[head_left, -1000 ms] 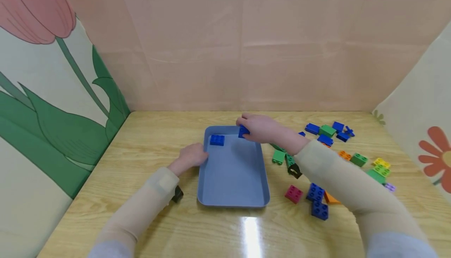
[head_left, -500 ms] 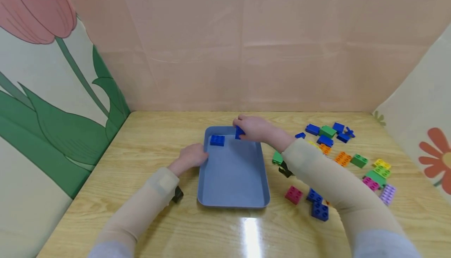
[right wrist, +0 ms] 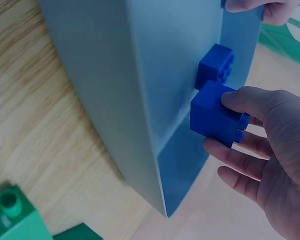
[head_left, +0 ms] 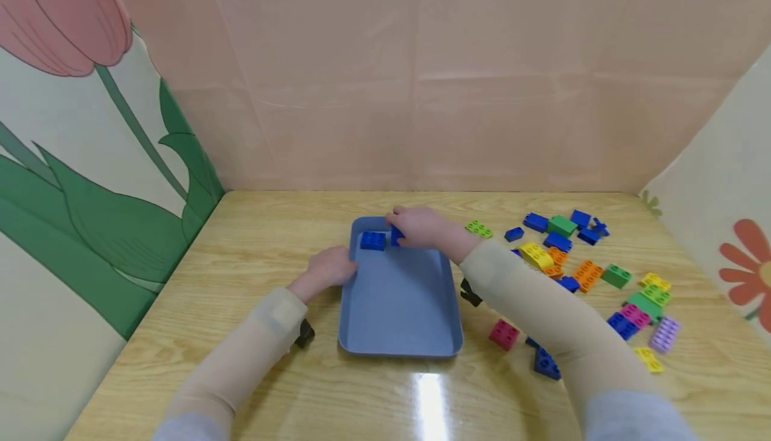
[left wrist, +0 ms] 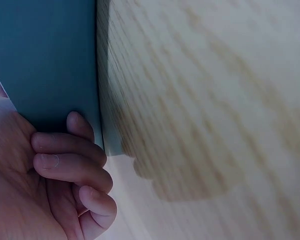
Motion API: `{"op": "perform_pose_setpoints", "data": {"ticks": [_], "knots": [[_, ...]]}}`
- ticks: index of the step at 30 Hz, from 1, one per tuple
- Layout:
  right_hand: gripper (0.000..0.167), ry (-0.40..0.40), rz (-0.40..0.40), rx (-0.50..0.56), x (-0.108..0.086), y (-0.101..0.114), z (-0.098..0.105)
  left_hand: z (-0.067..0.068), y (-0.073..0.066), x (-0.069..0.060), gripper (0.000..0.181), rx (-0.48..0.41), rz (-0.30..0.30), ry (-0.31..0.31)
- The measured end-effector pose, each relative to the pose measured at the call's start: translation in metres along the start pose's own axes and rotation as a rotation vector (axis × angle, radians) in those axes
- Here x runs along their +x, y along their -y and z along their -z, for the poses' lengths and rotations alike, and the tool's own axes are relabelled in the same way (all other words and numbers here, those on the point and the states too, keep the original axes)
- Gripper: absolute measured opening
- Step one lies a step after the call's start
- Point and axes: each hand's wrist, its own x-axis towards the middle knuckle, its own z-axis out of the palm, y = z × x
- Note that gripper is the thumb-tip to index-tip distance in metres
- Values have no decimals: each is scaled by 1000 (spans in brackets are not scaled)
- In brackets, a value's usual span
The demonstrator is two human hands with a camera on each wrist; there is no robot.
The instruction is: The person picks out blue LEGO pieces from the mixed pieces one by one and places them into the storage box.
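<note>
In the head view a grey-blue tray (head_left: 400,320) lies on the table, and one blue toy brick (head_left: 373,241) sits in its far left corner. My right hand (head_left: 424,228) pinches a second blue brick (right wrist: 216,112) between thumb and fingers at the far end of the tray, just right of the first brick. The right wrist view shows its studs facing my palm. My left hand (head_left: 330,267) grips the tray's left wall, thumb over the rim. In the left wrist view its curled fingers (left wrist: 72,167) lie against the outer wall; part of the thumb is hidden.
Several loose bricks spread across the table right of the tray, among them a dark red brick (head_left: 504,334), a yellow brick (head_left: 535,255) and a lilac brick (head_left: 665,334). My right forearm covers some. A pink wall sheet (head_left: 415,93) stands behind the table.
My right hand has moved left and slightly nearer with its blue brick, towards the brick lying in the tray. The left hand and the tray stay in place.
</note>
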Motion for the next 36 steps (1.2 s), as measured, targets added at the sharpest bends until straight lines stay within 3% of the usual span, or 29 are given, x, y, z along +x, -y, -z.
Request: {"op": "perform_pose_setpoints", "data": {"ticks": [16,27,36], "knots": [[36,47,-42,22,5,3,-10,0,-1,-1,29,-4,6,8],[47,65,-75,49,5,2,-9,0,-3,-1,27,-10,3,-5],[47,34,-105,48,4,-2,-9,-1,-2,0,30,-15,-3,-6]]}}
